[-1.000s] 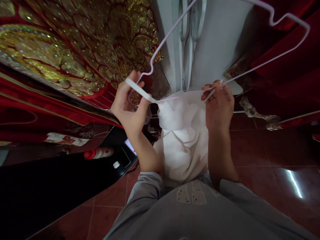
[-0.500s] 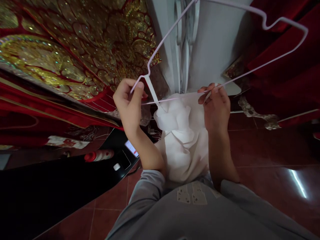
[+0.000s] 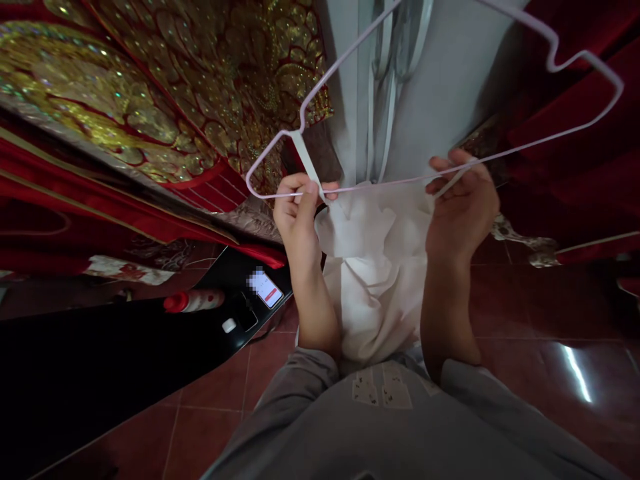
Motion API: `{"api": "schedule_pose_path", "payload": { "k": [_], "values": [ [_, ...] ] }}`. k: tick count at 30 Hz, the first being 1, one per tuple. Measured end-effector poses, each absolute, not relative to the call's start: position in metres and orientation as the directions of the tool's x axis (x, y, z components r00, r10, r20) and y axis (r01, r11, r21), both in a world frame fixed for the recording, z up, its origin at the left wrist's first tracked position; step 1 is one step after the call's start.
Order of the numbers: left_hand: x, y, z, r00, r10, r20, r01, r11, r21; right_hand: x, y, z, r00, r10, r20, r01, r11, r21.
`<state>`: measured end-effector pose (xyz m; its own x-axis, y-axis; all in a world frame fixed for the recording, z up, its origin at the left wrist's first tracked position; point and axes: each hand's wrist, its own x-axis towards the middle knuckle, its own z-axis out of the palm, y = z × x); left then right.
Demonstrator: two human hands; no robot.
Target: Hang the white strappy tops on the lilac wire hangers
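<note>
A pale pink wire hanger (image 3: 545, 141) slants across the view, with its bottom bar running between my hands. One white strap (image 3: 303, 151) loops over the hanger's left notch and runs down to a thin white garment (image 3: 367, 267), which hangs in folds against my front. My left hand (image 3: 300, 217) is closed, its thumb and fingers pinching this strap at the bottom bar. My right hand (image 3: 463, 207) has bent fingers around a second white strap (image 3: 449, 185), close by the bar. That strap lies below the hanger's right notch, off it.
Red garments with gold sequins (image 3: 200, 87) hang at the left, and more red cloth (image 3: 580, 167) at the right. A black table (image 3: 125, 373) at lower left bears a lit phone (image 3: 269, 291), a red-capped bottle (image 3: 197, 301) and a small white case (image 3: 229, 325). A white door-like panel (image 3: 450, 80) stands ahead.
My left hand has moved from the hanger's left end to the strap at the bottom bar. My right hand has shifted right with its strap. The left strap stays over its notch.
</note>
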<state>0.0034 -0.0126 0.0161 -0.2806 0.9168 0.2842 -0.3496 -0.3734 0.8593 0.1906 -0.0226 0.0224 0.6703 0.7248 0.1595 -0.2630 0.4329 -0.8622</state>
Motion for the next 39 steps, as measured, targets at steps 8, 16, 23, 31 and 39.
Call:
{"api": "schedule_pose_path", "payload": {
  "k": [8, 16, 23, 31, 39],
  "values": [
    [0.002, -0.008, 0.018, -0.322, 0.913, 0.251, -0.353, -0.362, 0.863, 0.273, -0.024, 0.038, 0.871, 0.465, 0.158, -0.057, 0.415, -0.908],
    [0.001, -0.005, 0.019, -0.344, 0.905, 0.248, -0.352, -0.37, 0.86, 0.292, -0.032, 0.076, 0.786, 0.524, 0.328, 0.109, 0.405, -0.908],
    [-0.002, 0.001, 0.016, -0.364, 0.891, 0.271, -0.348, -0.4, 0.848, 0.293, -0.019, 0.098, 0.483, 0.68, 0.551, 0.373, 0.41, -0.832],
    [-0.004, -0.002, 0.02, -0.395, 0.889, 0.233, -0.298, -0.364, 0.882, 0.274, -0.016, 0.1, 0.284, 0.757, 0.589, 0.659, 0.292, -0.693],
    [-0.003, -0.003, 0.018, -0.376, 0.888, 0.264, -0.296, -0.385, 0.874, 0.279, -0.016, 0.06, 0.107, 0.579, 0.808, 0.792, 0.442, -0.421]
  ]
}}
